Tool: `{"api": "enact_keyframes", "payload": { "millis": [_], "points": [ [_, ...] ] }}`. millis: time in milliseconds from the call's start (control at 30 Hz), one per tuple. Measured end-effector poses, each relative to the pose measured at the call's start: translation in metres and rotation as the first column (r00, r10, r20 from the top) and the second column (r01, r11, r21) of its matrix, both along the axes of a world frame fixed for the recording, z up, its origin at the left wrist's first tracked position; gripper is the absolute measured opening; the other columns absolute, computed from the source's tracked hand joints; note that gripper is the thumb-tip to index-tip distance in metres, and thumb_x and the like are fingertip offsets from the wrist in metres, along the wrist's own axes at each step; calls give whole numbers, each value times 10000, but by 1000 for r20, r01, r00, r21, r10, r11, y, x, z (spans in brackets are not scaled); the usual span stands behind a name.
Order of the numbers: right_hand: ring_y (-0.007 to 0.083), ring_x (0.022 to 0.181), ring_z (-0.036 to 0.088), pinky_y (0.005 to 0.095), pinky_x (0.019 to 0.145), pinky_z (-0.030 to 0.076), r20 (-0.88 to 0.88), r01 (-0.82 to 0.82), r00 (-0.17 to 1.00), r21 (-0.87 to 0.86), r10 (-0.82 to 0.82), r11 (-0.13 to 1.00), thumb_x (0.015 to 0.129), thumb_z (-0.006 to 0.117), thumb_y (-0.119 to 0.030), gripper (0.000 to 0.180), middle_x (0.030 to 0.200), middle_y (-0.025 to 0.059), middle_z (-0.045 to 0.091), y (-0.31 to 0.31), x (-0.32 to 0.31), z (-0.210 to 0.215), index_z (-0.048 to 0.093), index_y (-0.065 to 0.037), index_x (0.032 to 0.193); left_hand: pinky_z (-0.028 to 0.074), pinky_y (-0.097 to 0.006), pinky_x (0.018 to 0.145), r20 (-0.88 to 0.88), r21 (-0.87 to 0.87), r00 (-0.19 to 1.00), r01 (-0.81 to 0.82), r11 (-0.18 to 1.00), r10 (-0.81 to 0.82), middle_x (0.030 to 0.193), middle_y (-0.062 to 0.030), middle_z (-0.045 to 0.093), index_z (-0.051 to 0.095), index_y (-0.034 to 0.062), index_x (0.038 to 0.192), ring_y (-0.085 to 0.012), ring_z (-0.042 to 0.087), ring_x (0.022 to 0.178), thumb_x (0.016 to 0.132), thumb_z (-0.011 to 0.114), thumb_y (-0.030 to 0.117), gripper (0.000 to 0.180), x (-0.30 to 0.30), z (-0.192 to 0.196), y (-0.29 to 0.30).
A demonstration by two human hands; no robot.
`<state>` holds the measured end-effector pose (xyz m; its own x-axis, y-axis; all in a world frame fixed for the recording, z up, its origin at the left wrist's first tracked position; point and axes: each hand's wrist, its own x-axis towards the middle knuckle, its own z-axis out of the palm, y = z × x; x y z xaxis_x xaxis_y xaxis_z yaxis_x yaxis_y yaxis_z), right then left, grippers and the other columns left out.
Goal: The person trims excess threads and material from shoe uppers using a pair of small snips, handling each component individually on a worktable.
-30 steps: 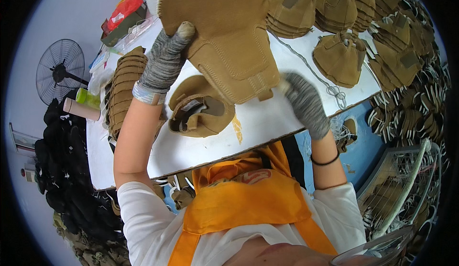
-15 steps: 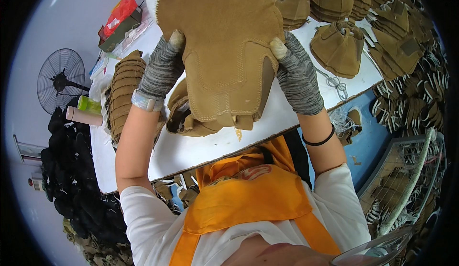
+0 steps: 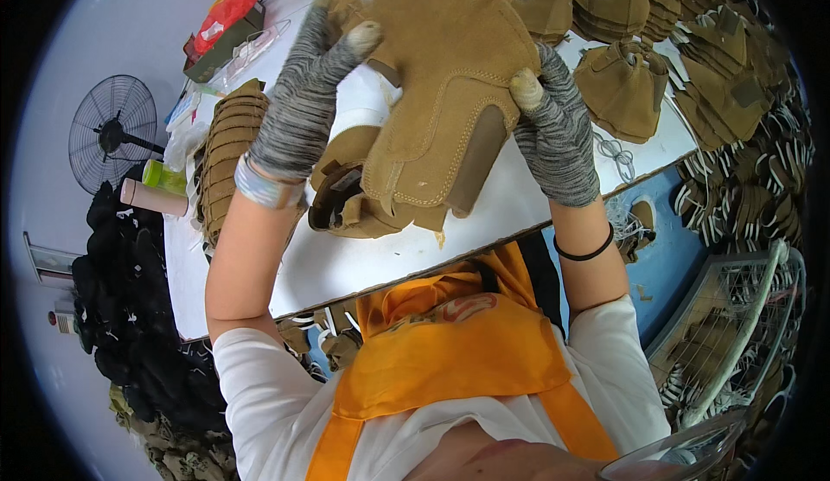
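Observation:
A brown suede shoe upper (image 3: 450,57) with curved double stitching and a darker side patch is raised above the white table. My right hand (image 3: 558,131), in a grey knitted glove, grips its right edge with the thumb on the suede. Gloved likewise, my left hand (image 3: 303,92) is closed on the left part, its thumb laid across the brown material; the other fingers are partly hidden behind. Below the raised piece, another brown upper (image 3: 346,209) with a dark opening lies on the table.
A row of stacked brown uppers (image 3: 229,152) stands at the table's left. More stacked uppers (image 3: 622,88) fill the far right. Thin cord (image 3: 616,159) lies near the right edge. A wire cart (image 3: 726,334) is at right, a fan (image 3: 112,135) at left.
The raised upper has turned and tilted, bringing its dark side patch more into view. My left hand has moved up and inward; my right hand has shifted slightly right.

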<state>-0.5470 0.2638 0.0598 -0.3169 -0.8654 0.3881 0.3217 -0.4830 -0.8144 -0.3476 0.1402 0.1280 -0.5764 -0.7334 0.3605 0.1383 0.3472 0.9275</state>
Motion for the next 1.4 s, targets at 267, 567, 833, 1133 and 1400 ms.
{"api": "enact_keyframes", "payload": {
  "millis": [267,567,833,1133,1400],
  "points": [
    [150,981,588,265,863,470,-315,193,932,7,-181,981,844,690,-323,449,1072,65,628,-7,1,-2,577,-26,1161,443,-317,943,221,47,927,300,953,-303,1170,-83,583,510,27,1257,-172,552,1075,777,735,383,638,10,-13,24],
    [225,742,588,326,704,476,-528,561,188,-634,-828,531,771,732,-230,304,826,97,629,6,4,21,656,-30,987,526,-282,752,28,290,998,38,956,-48,935,-66,652,604,1,1083,-154,634,833,786,740,286,434,-17,14,49],
    [235,652,596,351,615,475,-706,495,83,-583,-703,644,767,702,-220,147,729,86,626,17,15,30,711,-81,812,514,-283,727,265,-191,961,-32,981,83,883,-87,684,632,8,1034,-147,643,791,771,753,376,468,-13,12,50],
    [254,664,588,367,632,483,-792,496,82,-494,-605,714,776,665,-249,157,744,89,604,9,17,31,690,-97,806,510,-303,741,393,-377,899,-34,926,194,899,-110,686,635,20,1014,-186,659,811,781,732,418,471,-12,13,52],
    [215,668,584,325,599,485,-706,529,209,-500,-676,686,744,690,-145,96,739,81,595,5,17,32,653,-67,786,513,-287,750,254,-143,965,-30,989,66,903,-90,678,617,10,1059,-159,641,813,780,751,348,459,-12,5,48]
  ]
}}
